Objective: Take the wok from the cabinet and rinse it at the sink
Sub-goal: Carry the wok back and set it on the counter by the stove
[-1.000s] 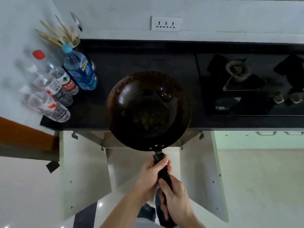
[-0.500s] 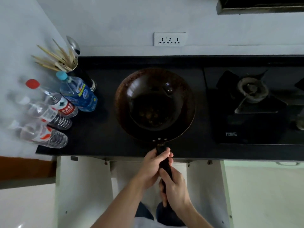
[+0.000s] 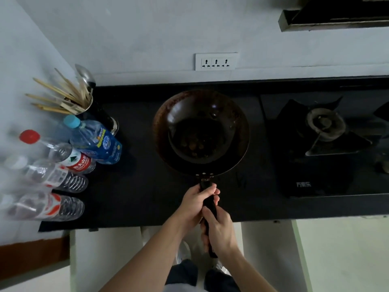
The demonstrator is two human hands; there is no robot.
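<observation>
A dark, rust-stained wok [image 3: 201, 131] with a black handle is over the black countertop [image 3: 136, 192], bowl facing up, brown spots at its bottom. My left hand [image 3: 194, 205] grips the handle near the rivets. My right hand [image 3: 220, 231] grips it just behind, nearer to me. Whether the wok rests on the counter or hovers above it cannot be told. Below the counter edge, the cabinet doors [image 3: 105, 260] stand open. No sink is in view.
Several water bottles [image 3: 69, 163] stand at the counter's left end beside a holder of chopsticks and a ladle [image 3: 71, 98]. A gas stove [image 3: 324, 144] fills the right side. A wall socket [image 3: 216, 61] is on the wall, a range hood [image 3: 336, 15] at top right.
The wok has moved up and away from the cabinet opening to over the countertop, both hands still on the handle. My view has risen, showing more wall and the hood.
</observation>
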